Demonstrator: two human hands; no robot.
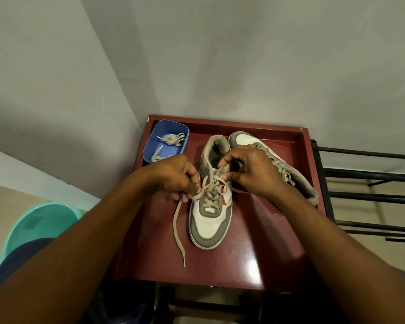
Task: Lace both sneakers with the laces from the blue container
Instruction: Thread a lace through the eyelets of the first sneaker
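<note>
The grey-and-white leather sneaker (208,220) lies mid-way on the dark-red wooden table (255,235). The left hand (173,176) pinches its beige flat lace (175,224) — free end trailing. The right hand (250,169) pinches it at the upper eyelets, partly hiding the second sneaker (243,137). The blue plastic container (150,146) stands just beyond the left hand.

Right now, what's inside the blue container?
Beige laces lie bundled in the blue container; the left hand covers its near corner, so what lies there cannot be seen.
</note>
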